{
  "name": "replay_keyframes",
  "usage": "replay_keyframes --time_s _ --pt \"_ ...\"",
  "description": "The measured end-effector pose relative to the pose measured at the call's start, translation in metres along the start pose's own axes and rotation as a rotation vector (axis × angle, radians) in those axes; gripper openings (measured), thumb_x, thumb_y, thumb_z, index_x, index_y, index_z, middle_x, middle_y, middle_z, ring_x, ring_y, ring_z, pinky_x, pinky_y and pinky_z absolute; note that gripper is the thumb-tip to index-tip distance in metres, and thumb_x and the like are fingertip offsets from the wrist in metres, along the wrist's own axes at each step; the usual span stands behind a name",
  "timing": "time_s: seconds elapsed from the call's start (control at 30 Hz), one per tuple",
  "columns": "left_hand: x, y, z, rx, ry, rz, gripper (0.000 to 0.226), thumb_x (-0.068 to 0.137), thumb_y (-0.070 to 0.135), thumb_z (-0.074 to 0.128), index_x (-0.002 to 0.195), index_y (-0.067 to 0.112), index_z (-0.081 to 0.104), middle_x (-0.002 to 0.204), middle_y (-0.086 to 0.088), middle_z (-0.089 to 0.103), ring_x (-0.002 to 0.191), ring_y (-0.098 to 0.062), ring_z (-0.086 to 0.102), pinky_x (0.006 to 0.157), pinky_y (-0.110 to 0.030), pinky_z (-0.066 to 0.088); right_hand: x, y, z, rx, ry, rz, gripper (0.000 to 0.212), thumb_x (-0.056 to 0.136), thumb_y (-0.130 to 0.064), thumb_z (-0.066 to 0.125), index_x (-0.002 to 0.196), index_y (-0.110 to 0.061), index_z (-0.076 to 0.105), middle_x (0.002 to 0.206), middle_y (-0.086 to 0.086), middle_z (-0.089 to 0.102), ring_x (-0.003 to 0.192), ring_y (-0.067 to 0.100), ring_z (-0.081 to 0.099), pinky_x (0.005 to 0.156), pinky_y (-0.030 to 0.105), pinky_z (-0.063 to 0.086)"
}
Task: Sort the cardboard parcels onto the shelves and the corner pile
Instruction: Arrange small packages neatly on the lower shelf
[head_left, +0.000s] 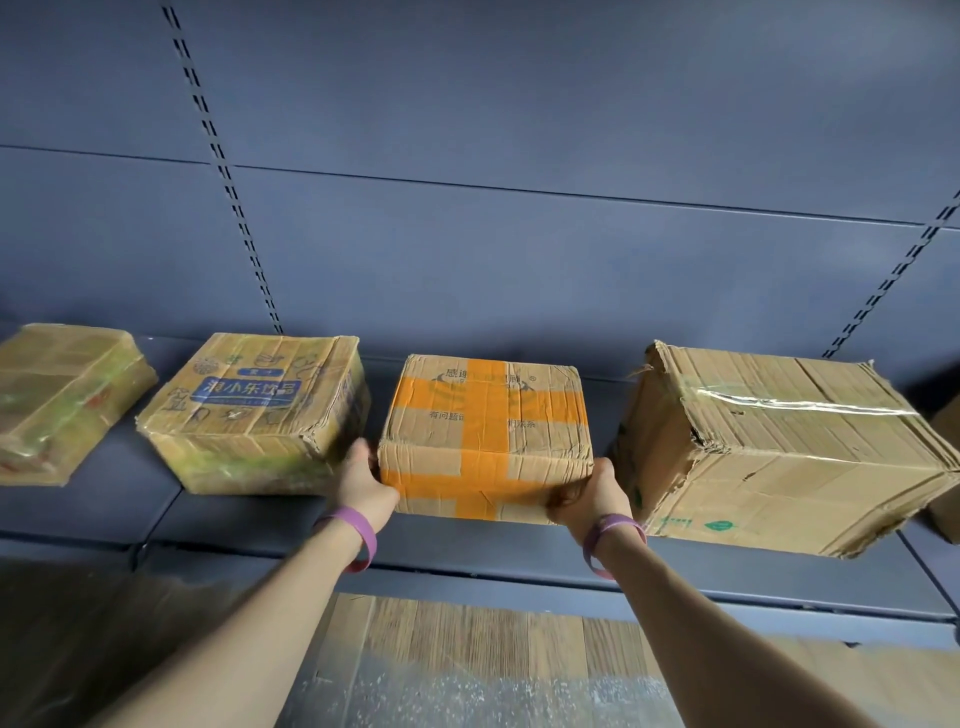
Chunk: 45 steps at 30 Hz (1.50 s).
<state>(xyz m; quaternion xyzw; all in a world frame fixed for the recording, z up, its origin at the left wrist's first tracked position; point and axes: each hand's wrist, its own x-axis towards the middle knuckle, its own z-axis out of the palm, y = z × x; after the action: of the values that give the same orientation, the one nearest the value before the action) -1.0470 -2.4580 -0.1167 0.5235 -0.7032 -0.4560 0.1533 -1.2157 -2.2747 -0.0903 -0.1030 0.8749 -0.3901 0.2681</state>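
Head: creased orange-taped cardboard parcel (485, 436)

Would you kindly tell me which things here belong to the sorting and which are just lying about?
Job: orange-taped parcel, left hand, right hand, blue-label parcel, torn parcel, far-left parcel, shelf.
Lying about: purple wristbands, back panel.

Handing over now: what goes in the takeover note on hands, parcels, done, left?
Left hand grips the left front corner of the small cardboard parcel crossed with orange tape; right hand grips its right front corner.
Parcel at the dark blue metal shelf, between the yellow-taped cardboard parcel with blue label and the large crumpled brown cardboard parcel; whether seated, unclear.
Done: those two and a flat yellow-taped parcel, far left, shelved.
Left: seat and release this one.
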Motion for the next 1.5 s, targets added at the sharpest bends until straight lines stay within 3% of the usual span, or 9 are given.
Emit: replay_keyframes --time_s 0.13,0.27,0.43,0.57,0.8,1.0,1.27,1.4,1.5 --pt "-0.014 0.001 0.000 0.149 -0.058 -0.067 0.030 0.088 0.015 0.068 0.110 0.007 0.050 0.101 -0.013 0.063 0.086 -0.027 0.060 0.069 -0.034 0.046 -0.003 0.001 -0.002 -0.170 -0.029 0.047 0.066 0.082 -0.008 0.076 0.134 -0.004 0.036 0.116 0.012 0.055 0.106 0.029 0.055 0.092 0.035 0.047" --pt "-0.031 0.008 -0.009 0.399 -0.130 -0.126 0.030 0.095 0.031 0.060 0.112 0.007 0.053 0.104 -0.009 0.062 0.100 -0.032 0.063 0.075 -0.034 0.047 -0.020 -0.005 -0.012 -0.347 -0.083 0.089 0.057 0.089 -0.022 0.073 0.133 0.001 0.046 0.121 0.009 0.058 0.109 0.025 0.057 0.090 0.030 0.046" --pt "-0.050 0.029 -0.006 0.329 -0.514 -0.151 0.020 0.096 0.026 0.054 0.100 0.006 0.058 0.075 -0.005 0.061 0.051 -0.017 0.051 0.046 -0.022 0.039 -0.042 0.001 -0.021 -0.370 -0.132 0.103 0.051 0.091 -0.026 0.069 0.130 0.004 0.054 0.116 0.016 0.064 0.106 0.027 0.062 0.090 0.031 0.050" --pt "-0.074 0.063 0.015 0.165 -0.750 0.070 0.016 0.101 0.030 0.054 0.109 0.017 0.057 0.100 -0.003 0.066 0.080 -0.016 0.062 0.065 -0.026 0.051 -0.063 -0.003 -0.030 -0.285 -0.180 0.067 0.063 0.094 -0.026 0.065 0.146 -0.001 0.040 0.140 0.017 0.053 0.126 0.030 0.054 0.105 0.037 0.044" --pt "-0.104 0.118 0.051 -0.139 -0.703 0.302 0.047 0.097 0.033 0.058 0.142 0.021 0.046 0.141 -0.003 0.053 0.117 -0.023 0.058 0.098 -0.041 0.052 -0.087 -0.015 -0.058 -0.186 -0.036 -0.110 0.042 0.096 -0.020 0.060 0.129 0.005 0.055 0.102 0.008 0.054 0.090 0.019 0.046 0.071 0.024 0.039" --pt "-0.124 0.136 0.081 -0.131 -0.744 0.285 0.060 0.097 0.031 0.061 0.149 0.019 0.034 0.146 -0.006 0.050 0.127 -0.026 0.052 0.104 -0.038 0.046 -0.089 0.021 -0.105 -0.017 0.128 -0.121 0.032 0.090 -0.016 0.069 0.120 -0.009 0.059 0.115 0.007 0.064 0.103 0.020 0.060 0.093 0.040 0.052" --pt "-0.135 0.150 0.146 -0.013 -0.582 0.176 0.089 0.091 0.024 0.070 0.157 0.018 0.011 0.158 -0.011 0.029 0.141 -0.031 0.036 0.114 -0.043 0.036 -0.050 0.092 -0.186 -0.032 0.069 0.146 0.025 0.087 -0.021 0.074 0.084 -0.009 0.052 0.078 0.003 0.050 0.074 0.019 0.048 0.069 0.028 0.039" --pt "-0.145 0.157 0.178 0.060 -0.438 0.100 0.087 0.093 0.027 0.067 0.158 0.017 0.009 0.160 -0.010 0.028 0.143 -0.032 0.034 0.116 -0.044 0.031 -0.019 0.116 -0.232 0.034 0.234 0.239 0.078 0.079 -0.032 0.081 0.135 0.002 0.040 0.134 0.017 0.052 0.122 0.031 0.054 0.090 0.035 0.044" --pt "-0.158 0.157 0.198 0.029 -0.309 0.068 0.064 0.094 0.028 0.063 0.147 0.018 0.031 0.139 0.000 0.048 0.128 -0.030 0.049 0.109 -0.047 0.040 -0.003 0.130 -0.258 0.243 0.267 0.144 0.084 0.080 -0.013 0.080 0.143 -0.005 0.025 0.148 0.019 0.036 0.131 0.036 0.044 0.103 0.041 0.038"
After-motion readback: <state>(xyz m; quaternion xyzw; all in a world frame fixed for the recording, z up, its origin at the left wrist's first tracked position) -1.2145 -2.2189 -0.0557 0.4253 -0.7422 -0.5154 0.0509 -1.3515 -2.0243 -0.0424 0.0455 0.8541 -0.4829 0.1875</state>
